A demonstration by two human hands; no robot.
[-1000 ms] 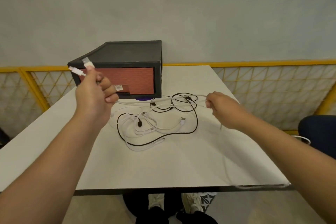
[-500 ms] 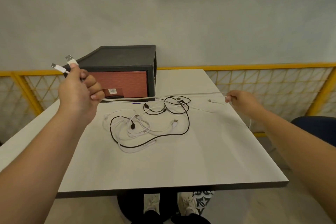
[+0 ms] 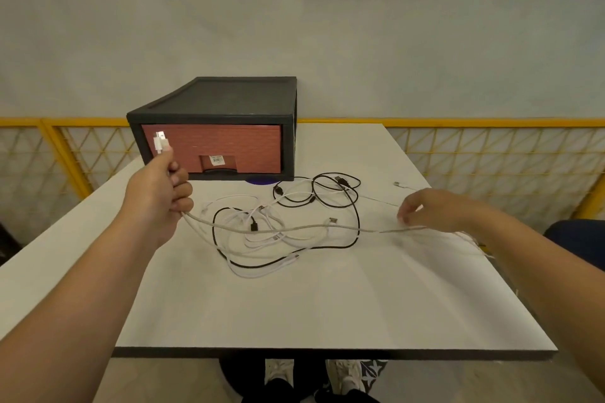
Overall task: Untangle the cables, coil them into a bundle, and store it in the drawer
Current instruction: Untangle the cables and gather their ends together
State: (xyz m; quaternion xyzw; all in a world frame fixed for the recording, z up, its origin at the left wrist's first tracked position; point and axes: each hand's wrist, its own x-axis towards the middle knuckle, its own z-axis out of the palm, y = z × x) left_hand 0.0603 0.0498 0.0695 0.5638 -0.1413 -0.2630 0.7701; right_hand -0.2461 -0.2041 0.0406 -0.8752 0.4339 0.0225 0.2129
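The left hand [image 3: 157, 203] is raised before the black-framed box with its closed brick-red drawer [image 3: 212, 144], fist clamped round a long white cable [image 3: 294, 228] whose white plug ends [image 3: 160, 142] stick out above the thumb. The cable sags across to the right hand [image 3: 435, 211], whose curled fingertips are blurred, so I cannot tell whether they pinch it. Beyond them it fades past the white tabletop's [image 3: 294, 304] right edge. The other black and white cables [image 3: 258, 240] lie tangled between the hands.

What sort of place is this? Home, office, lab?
Likely a staged work or test area, not a home: white table with a yellow mesh fence and plain wall behind it, drawer unit and tangled cables on top.
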